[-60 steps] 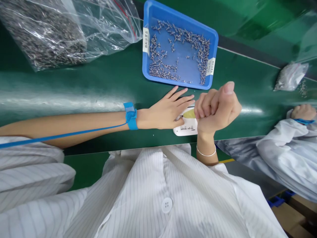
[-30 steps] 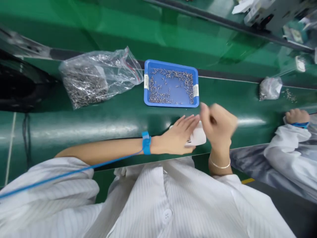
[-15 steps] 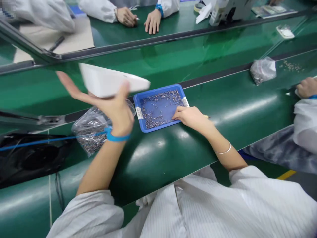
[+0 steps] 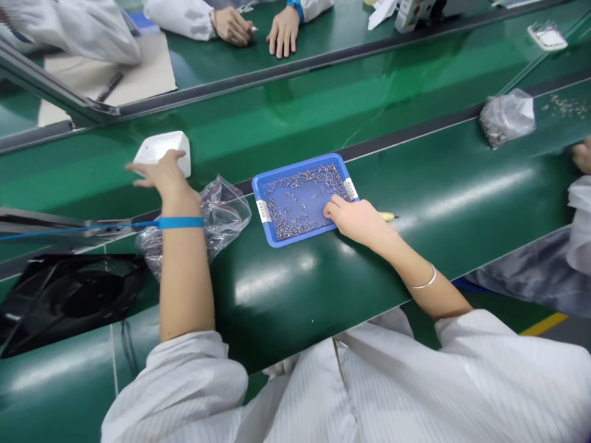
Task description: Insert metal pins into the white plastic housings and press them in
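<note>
My left hand (image 4: pixel 161 174) reaches out to the near rim of a small white tray (image 4: pixel 181 147) on the green belt. Its fingers are spread, the thumb over the rim. On that wrist is a blue strap with a cord. My right hand (image 4: pixel 353 218) is closed at the fingertips inside the right side of a blue tray (image 4: pixel 300 163); what the fingertips pinch is hidden. Many small metal screws (image 4: pixel 290 225) lie scattered in this tray. A yellow pointed thing (image 4: pixel 388 216) sticks out beyond my right hand; I cannot tell if it is held.
A clear plastic bag (image 4: pixel 221 209) lies partly behind my left forearm, near a black fan (image 4: pixel 87 286). Another bag of small parts (image 4: pixel 508 120) lies at right. Co-workers' hands (image 4: pixel 282 31) rest across the metal rail (image 4: pixel 277 69); a person sits at right.
My left hand has moved left and away with the white tray, which was tilted in the air and now sits on the belt. My right hand stays at the blue tray.
</note>
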The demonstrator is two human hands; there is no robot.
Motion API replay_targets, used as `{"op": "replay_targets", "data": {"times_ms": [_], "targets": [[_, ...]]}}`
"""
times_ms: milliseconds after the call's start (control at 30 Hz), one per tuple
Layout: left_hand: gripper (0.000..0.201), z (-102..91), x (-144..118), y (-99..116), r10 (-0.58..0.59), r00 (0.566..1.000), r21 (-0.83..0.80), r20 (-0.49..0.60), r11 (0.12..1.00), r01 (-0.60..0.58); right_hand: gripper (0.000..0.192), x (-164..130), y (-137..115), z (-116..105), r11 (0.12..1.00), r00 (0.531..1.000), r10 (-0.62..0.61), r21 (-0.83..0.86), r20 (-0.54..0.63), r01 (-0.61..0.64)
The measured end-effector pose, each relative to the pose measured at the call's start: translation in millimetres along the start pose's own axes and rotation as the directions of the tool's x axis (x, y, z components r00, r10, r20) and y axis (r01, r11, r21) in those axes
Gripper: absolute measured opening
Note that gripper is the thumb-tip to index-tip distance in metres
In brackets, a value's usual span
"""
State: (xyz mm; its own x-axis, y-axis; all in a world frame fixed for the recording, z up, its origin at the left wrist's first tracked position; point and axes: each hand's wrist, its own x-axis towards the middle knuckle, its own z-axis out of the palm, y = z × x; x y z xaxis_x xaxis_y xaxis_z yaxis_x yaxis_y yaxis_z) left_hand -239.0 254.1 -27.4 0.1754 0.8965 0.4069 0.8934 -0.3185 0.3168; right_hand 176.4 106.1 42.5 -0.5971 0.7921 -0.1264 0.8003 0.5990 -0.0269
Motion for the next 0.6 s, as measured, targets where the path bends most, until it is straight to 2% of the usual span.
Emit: {"op": "replay_targets", "data": {"times_ms": [33,100,133,167,200,267,333,400,500,600], "targets": [[0.095,2.7,-1,15,-0.073,0.996,-0.026,-0.050,0.997,0.072,0.035,1,-2,1,1.000,1.000,0.025,-0.010,-0.002,-0.025],[0.090,5.0,-10,66,-0.198,0.965,-0.087,-0.174,0.979,0.185,0.038,1,-3,2,0.998,0.998,0.064,-0.017,-0.010,-0.064],[0.089,3.6,-17,99,-0.296,0.908,-0.172,-0.296,0.952,0.254,0.038,1,-3,3,0.996,0.996,0.084,-0.008,-0.016,-0.084],[0.089,0.6,-27,135,-0.335,0.861,-0.223,-0.383,0.938,0.265,0.037,1,-2,3,0.994,0.994,0.109,0.019,-0.027,-0.108],[0.085,-3.7,-38,172,-0.303,0.876,-0.220,-0.374,0.947,0.233,0.034,1,0,2,0.988,0.989,0.140,0.069,-0.040,-0.138],[0.073,-12.6,-63,235,-0.191,0.945,-0.143,-0.267,0.977,0.157,0.027,0,2,0,0.959,0.978,0.204,0.212,-0.053,-0.188],[0.064,-16.6,-91,275,-0.096,0.976,-0.078,-0.198,0.994,0.082,0.023,-1,3,-2,0.925,0.973,0.231,0.318,-0.030,-0.209],[0.055,-13.6,-118,290,-0.026,0.985,-0.110,-0.171,0.994,0.008,0.024,-2,0,-5,0.922,0.972,0.236,0.314,0.015,-0.229],[0.043,-3.9,-152,290,0.133,0.985,-0.263,-0.114,0.952,-0.159,0.026,-2,-5,-7,0.936,0.967,0.241,0.244,0.085,-0.254],[0.034,-0.5,-169,290,0.283,0.959,-0.382,-0.012,0.885,-0.266,0.027,-2,-9,-9,0.937,0.964,0.239,0.235,0.114,-0.260]]}}
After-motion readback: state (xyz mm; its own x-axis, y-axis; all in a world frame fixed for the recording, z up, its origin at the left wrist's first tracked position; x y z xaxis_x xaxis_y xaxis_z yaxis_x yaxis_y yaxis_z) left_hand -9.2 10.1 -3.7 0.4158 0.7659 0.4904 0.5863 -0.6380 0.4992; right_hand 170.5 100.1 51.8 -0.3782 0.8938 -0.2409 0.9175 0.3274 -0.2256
